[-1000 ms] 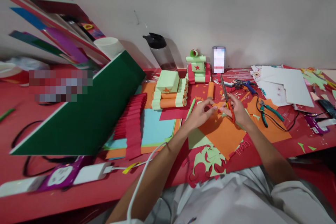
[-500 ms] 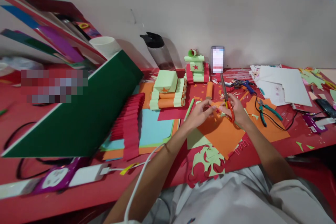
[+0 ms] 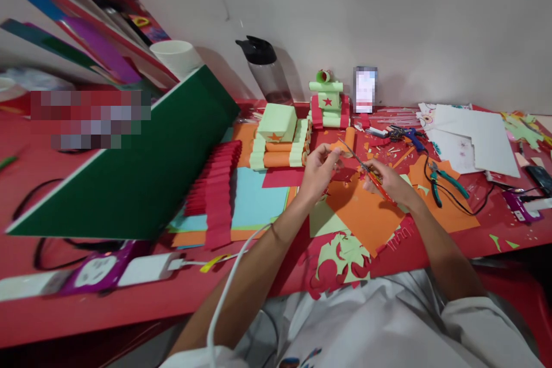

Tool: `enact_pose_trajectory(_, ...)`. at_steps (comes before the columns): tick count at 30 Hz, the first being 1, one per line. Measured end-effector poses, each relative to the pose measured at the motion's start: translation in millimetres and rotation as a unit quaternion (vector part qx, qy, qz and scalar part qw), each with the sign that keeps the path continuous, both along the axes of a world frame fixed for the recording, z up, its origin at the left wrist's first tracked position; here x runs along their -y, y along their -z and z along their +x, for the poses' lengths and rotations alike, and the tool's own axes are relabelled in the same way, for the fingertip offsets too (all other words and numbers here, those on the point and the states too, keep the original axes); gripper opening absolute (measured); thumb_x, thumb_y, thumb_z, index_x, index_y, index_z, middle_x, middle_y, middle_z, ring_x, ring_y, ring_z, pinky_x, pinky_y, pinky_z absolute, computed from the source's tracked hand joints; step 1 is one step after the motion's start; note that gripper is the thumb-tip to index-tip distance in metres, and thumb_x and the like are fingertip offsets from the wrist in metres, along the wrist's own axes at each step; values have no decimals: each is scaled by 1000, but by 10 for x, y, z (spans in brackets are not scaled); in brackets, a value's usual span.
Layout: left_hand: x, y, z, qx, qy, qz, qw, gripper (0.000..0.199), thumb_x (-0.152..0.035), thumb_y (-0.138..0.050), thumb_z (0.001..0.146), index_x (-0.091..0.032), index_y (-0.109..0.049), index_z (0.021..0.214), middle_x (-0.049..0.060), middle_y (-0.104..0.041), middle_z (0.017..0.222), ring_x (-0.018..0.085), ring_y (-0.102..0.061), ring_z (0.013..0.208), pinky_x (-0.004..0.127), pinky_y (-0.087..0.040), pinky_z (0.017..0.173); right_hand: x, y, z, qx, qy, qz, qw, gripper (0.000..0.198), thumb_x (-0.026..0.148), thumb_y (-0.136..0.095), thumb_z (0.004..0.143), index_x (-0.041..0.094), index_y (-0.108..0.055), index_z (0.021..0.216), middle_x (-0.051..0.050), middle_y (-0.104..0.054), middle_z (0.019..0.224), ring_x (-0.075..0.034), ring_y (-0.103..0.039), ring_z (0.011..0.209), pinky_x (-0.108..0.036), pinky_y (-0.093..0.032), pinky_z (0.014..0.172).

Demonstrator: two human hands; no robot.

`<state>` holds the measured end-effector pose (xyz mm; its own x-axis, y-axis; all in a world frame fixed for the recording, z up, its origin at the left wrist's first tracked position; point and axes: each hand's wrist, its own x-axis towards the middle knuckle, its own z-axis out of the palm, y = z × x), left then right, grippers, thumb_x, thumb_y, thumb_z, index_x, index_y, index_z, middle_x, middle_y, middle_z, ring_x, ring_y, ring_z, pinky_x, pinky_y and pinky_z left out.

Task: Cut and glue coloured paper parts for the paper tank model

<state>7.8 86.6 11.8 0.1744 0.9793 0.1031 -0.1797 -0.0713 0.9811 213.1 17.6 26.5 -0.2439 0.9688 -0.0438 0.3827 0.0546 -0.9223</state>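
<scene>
My right hand [image 3: 390,184] is closed on scissors [image 3: 380,186] with red-orange handles. Their blades point up and left, close to the fingertips of my left hand [image 3: 318,172]. That hand pinches a small piece of orange paper [image 3: 346,154], whose exact shape is too small to make out. Below both hands lies a sheet of orange paper [image 3: 366,218], overlapping light green paper [image 3: 321,219]. An orange paper roll [image 3: 350,137] sits just beyond the blades. Behind my left hand is a paper tank model, with a light green box [image 3: 277,121] on orange rolls.
A second paper model [image 3: 330,102] and a phone [image 3: 365,89] stand by the wall. Pliers [image 3: 448,178] and a blue glue gun [image 3: 411,139] lie right. A green board [image 3: 129,167] leans left, near pleated red paper [image 3: 218,195]. A white cable [image 3: 233,276] crosses my left forearm.
My hands have drawn apart. The scissors, upright before, now slant left in my right hand's grip. My left hand has shifted up and left. The whole view has tilted slightly.
</scene>
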Motion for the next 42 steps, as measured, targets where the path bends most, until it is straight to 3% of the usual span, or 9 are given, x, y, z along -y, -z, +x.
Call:
enact_pose_trajectory(14, 14, -3, 3, -4, 22, -2, 1000, 36, -49, -80, 79, -21, -56, 76, -3, -62, 64, 11, -56, 57, 23, -44, 57, 8, -70, -43, -38, -20, -41, 998, 43, 55, -79, 84, 21, -64, 106, -2, -67, 95, -14, -58, 71, -24, -48, 61)
enact_pose_trajectory(21, 26, -6, -10, 15, 53, -15, 998, 29, -41, -79, 81, -20, -60, 77, -4, -61, 60, 9, -55, 55, 22, -44, 59, 24, -94, -53, -62, -35, -54, 996, 44, 59, -76, 86, 21, -61, 103, 3, -62, 78, -10, -52, 55, -22, -43, 50)
enact_pose_trajectory(42, 26, -43, -26, 0, 60, -1, 998, 28, -38, -78, 84, -20, -59, 73, -4, -60, 58, 10, -54, 55, 22, -43, 59, 41, -144, -68, -71, -34, -61, 995, 49, 63, -76, 85, 20, -60, 103, 3, -60, 76, -10, -52, 57, -21, -43, 48)
